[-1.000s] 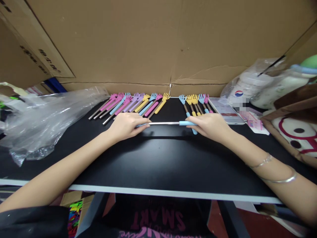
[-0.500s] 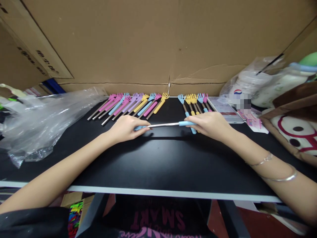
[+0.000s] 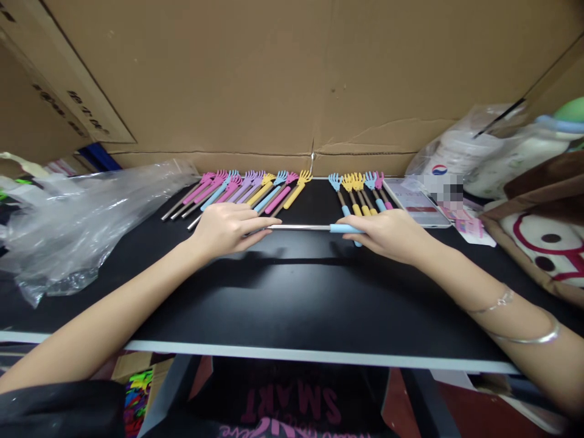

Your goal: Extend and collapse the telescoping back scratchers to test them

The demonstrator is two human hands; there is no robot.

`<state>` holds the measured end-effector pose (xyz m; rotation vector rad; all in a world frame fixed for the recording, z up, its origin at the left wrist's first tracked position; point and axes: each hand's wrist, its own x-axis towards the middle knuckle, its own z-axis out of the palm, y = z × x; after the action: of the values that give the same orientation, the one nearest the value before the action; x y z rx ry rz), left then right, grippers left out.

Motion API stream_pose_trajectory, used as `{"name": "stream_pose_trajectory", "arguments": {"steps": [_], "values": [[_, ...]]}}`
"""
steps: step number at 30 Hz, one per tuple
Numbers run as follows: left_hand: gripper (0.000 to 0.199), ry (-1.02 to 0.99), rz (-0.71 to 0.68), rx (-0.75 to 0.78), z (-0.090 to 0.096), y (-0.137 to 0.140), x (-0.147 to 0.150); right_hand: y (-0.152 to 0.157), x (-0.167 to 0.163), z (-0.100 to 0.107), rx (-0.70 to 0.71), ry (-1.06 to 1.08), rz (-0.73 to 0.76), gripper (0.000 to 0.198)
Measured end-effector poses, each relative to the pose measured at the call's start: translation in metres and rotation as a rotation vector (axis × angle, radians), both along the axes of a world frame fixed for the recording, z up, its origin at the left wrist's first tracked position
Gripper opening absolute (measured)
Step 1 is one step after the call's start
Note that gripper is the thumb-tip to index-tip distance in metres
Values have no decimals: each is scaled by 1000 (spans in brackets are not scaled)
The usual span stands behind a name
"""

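Observation:
Held level above the black table (image 3: 292,304) is a back scratcher (image 3: 301,227) with a shiny metal rod and a light blue handle. My left hand (image 3: 223,230) is closed round its left end, hiding the head. My right hand (image 3: 387,235) pinches the blue handle at the other end. Behind my left hand lie several back scratchers in pink, blue, purple and yellow, the nearest a yellow back scratcher (image 3: 294,196). Behind my right hand is a smaller group, with a blue back scratcher (image 3: 336,182) at its left edge.
A clear plastic bag (image 3: 91,213) lies at the left. On the right are a phone (image 3: 413,201), a bagged cup (image 3: 460,155) and a brown bag (image 3: 529,237) with a cartoon face. A cardboard wall (image 3: 255,79) closes off the back.
My left hand has shifted slightly left and up and now covers the blue head that showed before. The rod sits nearly level; my right hand has dropped slightly.

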<state>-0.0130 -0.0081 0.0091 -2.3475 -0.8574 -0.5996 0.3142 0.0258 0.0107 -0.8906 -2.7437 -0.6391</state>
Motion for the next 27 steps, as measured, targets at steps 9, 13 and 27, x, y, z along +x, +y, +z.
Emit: {"name": "stream_pose_trajectory", "arguments": {"steps": [9,13,27], "values": [[27,-20,-16,-11,-5,1,2,2,0,-3,-43,3,-17,39],[31,-67,-30,-74,-9,2,4,4,0,-5,-27,9,-3,41],[29,-212,15,-543,-16,2,9,1,1,3,220,38,64,34]]}}
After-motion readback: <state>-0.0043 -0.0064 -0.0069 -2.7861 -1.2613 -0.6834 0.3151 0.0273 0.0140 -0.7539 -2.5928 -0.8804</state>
